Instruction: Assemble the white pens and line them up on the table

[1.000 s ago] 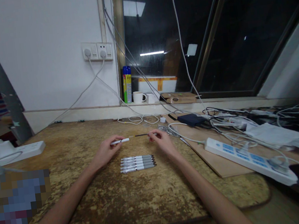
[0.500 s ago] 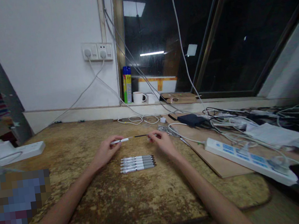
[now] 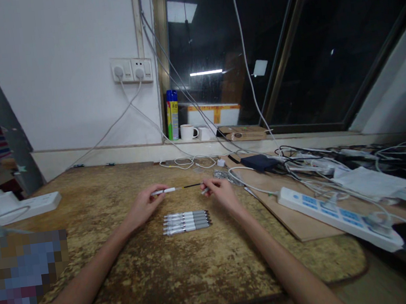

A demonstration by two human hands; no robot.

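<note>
Above the worn desk [image 3: 127,260], the left hand [image 3: 143,206] pinches a white pen barrel [image 3: 164,191] and the right hand [image 3: 222,192] closes its fingers on the dark refill [image 3: 191,186], partly seated. Four finished pens [image 3: 186,221] lie just beside them. Cables [image 3: 189,162] and a power strip [image 3: 339,216] crowd the right, well apart.

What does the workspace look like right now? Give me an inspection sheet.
Surface: worn, blotchy brown table.
Job's things: white pen barrel in left hand; thin dark refill running from it to right hand; four assembled pens in a row nearer the person.
Clutter: power strip, papers, board on the right.
Grippers: both hands pinching.
Cables: tangled white leads at the far edge.
Surroundings: wall socket, spray can, mug, dark window.
</note>
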